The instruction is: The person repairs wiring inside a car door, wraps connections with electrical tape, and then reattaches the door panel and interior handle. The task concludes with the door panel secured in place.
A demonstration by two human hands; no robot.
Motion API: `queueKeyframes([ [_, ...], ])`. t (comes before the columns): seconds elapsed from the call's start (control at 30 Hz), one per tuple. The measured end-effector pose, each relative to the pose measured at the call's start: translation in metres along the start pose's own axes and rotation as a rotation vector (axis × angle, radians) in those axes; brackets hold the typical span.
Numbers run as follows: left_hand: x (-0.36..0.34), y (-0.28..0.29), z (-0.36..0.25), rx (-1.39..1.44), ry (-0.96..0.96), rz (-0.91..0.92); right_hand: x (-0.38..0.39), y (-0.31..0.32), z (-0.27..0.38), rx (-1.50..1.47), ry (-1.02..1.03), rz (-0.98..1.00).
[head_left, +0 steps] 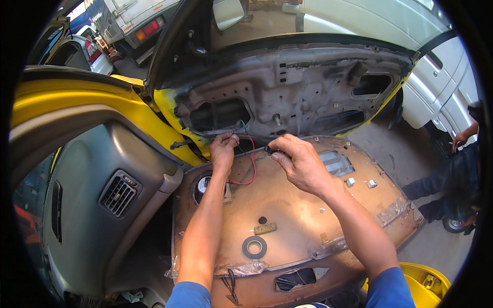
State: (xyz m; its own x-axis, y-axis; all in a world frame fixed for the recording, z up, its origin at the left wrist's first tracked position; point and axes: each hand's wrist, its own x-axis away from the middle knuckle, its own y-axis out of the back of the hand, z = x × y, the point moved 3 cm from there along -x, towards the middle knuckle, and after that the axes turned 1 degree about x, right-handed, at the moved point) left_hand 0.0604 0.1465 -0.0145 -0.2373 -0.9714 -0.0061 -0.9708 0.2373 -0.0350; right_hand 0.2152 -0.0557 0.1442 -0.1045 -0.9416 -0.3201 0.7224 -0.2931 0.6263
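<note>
My left hand [224,150] is closed in a pinch beside the thin wires, apparently on a dark wire near its fingertips. A red wire [253,163] loops just right of that hand, from the speaker [203,186] up to the metal door frame. My right hand [298,160] is closed, with a small black piece [268,149] showing at its fingertips; its kind is unclear. Both hands are above the brown door panel [292,205], which lies backside up. On the panel rest a roll of black tape [254,247] and a small yellowish block [265,228].
The yellow-edged car door [303,87] stands open behind the panel. Dark-handled pliers or snips [231,288] lie at the near edge. The dashboard [92,185] is on the left. Another person's leg [436,187] shows at right, near a white vehicle [447,87].
</note>
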Motion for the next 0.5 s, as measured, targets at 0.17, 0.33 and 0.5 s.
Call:
queueKeyframes([
  [0.17, 0.003, -0.006, -0.004, 0.141, 0.006, 0.057, -0.032, -0.014, -0.007, 0.139, 0.107, 0.063],
  [0.33, 0.004, 0.000, -0.017, -0.088, 0.041, 0.065, -0.057, -0.044, -0.032, -0.108, -0.110, 0.091],
  [0.5, 0.008, -0.003, -0.031, -0.342, -0.052, 0.031, -0.064, -0.105, -0.061, -0.924, -0.559, 0.262],
])
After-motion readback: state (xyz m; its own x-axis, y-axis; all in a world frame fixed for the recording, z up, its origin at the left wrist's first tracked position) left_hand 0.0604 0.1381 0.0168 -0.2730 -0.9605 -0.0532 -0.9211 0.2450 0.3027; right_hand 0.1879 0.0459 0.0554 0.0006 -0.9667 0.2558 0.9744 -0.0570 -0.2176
